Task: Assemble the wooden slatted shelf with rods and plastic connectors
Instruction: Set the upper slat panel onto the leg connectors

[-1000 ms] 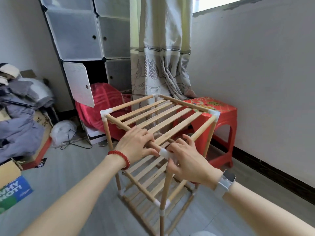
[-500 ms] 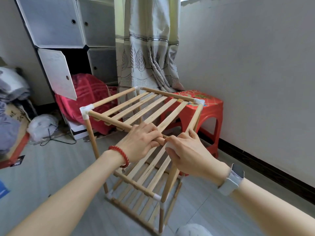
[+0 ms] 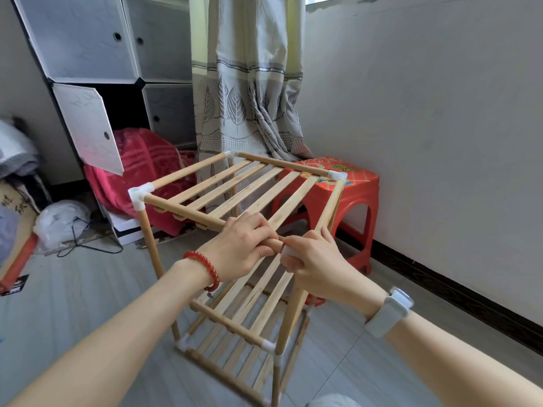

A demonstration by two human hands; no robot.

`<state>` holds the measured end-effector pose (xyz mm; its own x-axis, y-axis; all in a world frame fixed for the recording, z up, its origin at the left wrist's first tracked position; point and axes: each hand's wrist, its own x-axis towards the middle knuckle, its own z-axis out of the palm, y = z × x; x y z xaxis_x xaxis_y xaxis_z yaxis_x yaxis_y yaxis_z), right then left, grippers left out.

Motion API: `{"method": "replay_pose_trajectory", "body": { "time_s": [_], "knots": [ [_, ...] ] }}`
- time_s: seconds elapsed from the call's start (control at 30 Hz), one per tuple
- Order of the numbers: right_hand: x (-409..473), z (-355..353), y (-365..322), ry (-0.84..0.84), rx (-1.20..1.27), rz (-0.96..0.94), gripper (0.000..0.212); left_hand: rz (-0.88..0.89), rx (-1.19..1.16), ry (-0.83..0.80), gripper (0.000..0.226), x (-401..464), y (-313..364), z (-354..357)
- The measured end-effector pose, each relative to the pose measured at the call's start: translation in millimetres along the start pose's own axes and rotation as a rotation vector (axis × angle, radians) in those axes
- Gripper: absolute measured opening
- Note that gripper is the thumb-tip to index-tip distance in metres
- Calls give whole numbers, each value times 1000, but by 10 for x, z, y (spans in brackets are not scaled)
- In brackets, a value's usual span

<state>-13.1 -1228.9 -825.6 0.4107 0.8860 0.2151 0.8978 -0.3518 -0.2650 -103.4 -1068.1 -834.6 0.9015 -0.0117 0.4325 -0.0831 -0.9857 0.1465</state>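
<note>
A wooden slatted shelf (image 3: pixel 235 189) with three tiers stands on the floor in front of me, its rods joined by white plastic connectors. My left hand (image 3: pixel 244 248) grips the near top rod (image 3: pixel 188 212) close to its right end. My right hand (image 3: pixel 314 259) holds the white connector (image 3: pixel 289 254) at the near right top corner, right beside the rod's end. A post (image 3: pixel 293 306) runs down from under that hand. Another white connector (image 3: pixel 138 196) caps the near left top corner.
A red plastic stool (image 3: pixel 352 186) stands against the wall just right of the shelf. Behind are a curtain (image 3: pixel 249 83), a cube cabinet (image 3: pixel 117 54) with one door open, and a red blanket (image 3: pixel 138 165). Clothes, a bag (image 3: pixel 58 221) and a cable lie at the left.
The view has shifted, so the shelf sits differently in frame. Both hands stay at the near right top corner; the rod's end now shows next to the connector.
</note>
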Motion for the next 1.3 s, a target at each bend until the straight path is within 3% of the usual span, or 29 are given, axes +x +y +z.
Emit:
{"method": "replay_pose_trajectory", "body": {
  "time_s": [0.2, 0.4, 0.53, 0.6, 0.67, 0.73, 0.8, 0.9, 1.1, 1.3],
  "knots": [
    [-128, -158, 423, -29, 207, -138, 17, -89, -32, 29, 24, 148, 272, 27],
    [-89, -267, 651, -119, 400, -8, 31, -258, 26, 49, 28, 288, 616, 153],
    [-89, -326, 795, -112, 483, 51, 31, -263, 108, 7, 28, 421, 734, 188],
    [-95, -329, 800, -105, 631, 83, 30, -251, 131, -44, 28, 460, 735, 180],
    [-64, -300, 747, 6, 827, 154, 36, -233, 131, -76, 27, 488, 707, 178],
    [22, -241, 665, 206, 784, 256, 30, -223, 111, -103, 26, 507, 692, 169],
    [143, -196, 574, 344, 569, 347, 32, -223, 82, -128, 26, 525, 673, 139],
    [266, -189, 492, 301, 455, 382, 33, -252, 56, -134, 26, 527, 603, 65],
    [358, -158, 446, 182, 608, 544, 46, -251, 21, -101, 26, 530, 524, -4],
    [368, -110, 473, 254, 777, 577, 35, -205, -20, -143, 24, 544, 484, -59]
  ]
}}
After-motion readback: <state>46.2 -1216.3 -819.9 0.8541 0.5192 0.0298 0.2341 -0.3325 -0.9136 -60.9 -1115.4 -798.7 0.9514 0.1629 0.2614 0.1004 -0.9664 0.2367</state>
